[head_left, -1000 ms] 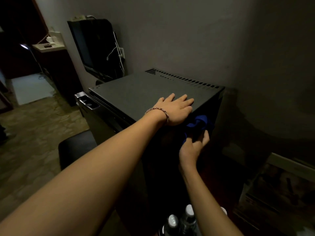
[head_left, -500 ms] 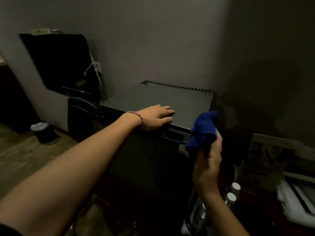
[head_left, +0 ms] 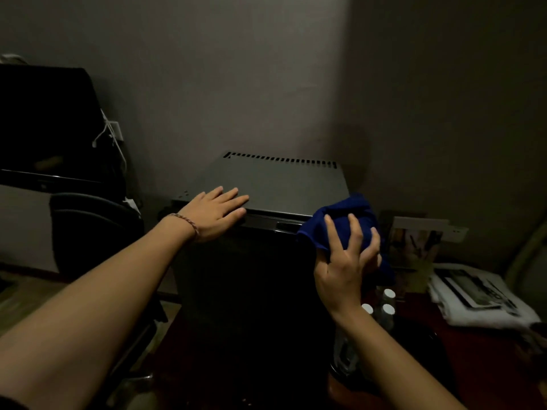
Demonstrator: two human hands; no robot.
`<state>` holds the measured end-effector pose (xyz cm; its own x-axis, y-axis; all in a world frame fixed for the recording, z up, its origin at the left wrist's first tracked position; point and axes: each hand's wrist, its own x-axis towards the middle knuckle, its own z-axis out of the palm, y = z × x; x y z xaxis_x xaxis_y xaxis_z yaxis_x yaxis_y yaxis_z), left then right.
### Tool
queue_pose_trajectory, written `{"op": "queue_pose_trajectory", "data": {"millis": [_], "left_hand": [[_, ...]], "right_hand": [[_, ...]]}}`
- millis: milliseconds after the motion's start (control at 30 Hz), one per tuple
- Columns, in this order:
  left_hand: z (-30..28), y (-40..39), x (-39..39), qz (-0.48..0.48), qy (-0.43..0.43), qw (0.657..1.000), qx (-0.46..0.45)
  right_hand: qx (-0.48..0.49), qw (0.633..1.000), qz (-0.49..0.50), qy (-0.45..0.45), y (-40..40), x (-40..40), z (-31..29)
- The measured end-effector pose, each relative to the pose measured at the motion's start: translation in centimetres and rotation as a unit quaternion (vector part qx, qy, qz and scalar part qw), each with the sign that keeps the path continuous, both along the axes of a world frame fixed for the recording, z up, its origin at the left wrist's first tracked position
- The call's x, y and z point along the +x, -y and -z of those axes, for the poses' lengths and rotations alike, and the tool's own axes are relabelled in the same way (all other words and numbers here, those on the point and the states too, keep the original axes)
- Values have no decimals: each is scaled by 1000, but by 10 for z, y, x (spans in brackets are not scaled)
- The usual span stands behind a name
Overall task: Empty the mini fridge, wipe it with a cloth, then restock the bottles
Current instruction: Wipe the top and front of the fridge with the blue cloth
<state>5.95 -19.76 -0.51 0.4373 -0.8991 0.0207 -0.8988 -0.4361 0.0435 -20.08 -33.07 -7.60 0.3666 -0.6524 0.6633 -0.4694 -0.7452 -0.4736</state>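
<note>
Pretty dim room, so a lot of detail gets lost. Closest to the camera, down on the right, 3 white-capped bottles (head_left: 381, 306) stand together on the floor just beside the mini fridge (head_left: 266, 261), right under the right forearm. The fridge front is black and I can't make out much on it.

Right hand (head_left: 344, 264) is up at the fridge's front right top corner, fingers curled around a bunched-up blue cloth (head_left: 346, 217), which is touching that corner. Left hand (head_left: 214, 213) lies flat on the fridge's top near the front left edge, fingers straight and pressed down, holding nothing; there's a braided bracelet (head_left: 186, 221) on that wrist. The 2 hands are well apart.

Further back, the fridge's top has a row of vent slots (head_left: 281, 159) along its rear edge, by the wall. Off to the right there's a stack of printed papers (head_left: 479, 294), and on the left a dark chair (head_left: 88, 226) with a black screen (head_left: 44, 122) above it.
</note>
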Motion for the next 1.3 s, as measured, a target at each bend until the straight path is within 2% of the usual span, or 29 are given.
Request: {"op": "queue_pose_trajectory", "data": {"millis": [167,333,400,500,667,967,1133,1200,1300], "left_hand": [[1,-16,11,-20,6,1000,-4],[-2,-36,16,-25,-9,999,-19],[0,-48,20,-49,-31,998,-40],[9,-62,24,-54,-20,998,-29],[7,-75,31,-7,-12,1000,-24],[32,-87,33,50,121,984,-120],[40,-87,37,59,92,978,-175],[42,-86,35,55,78,975,-199],[45,-86,32,44,77,973,-214]], "right_hand": [[-31,998,41,-39,-17,7,-5],[-10,987,-51,-150,-45,34,-19],[-8,984,-70,-165,-59,54,-24],[-48,977,-80,-191,-80,87,-25],[-122,962,-65,-234,-102,133,-9],[-207,945,59,-248,-102,154,17],[-240,931,69,-265,-91,138,12],[-220,943,71,-241,-79,115,12],[-127,967,110,-192,-65,72,21]]}}
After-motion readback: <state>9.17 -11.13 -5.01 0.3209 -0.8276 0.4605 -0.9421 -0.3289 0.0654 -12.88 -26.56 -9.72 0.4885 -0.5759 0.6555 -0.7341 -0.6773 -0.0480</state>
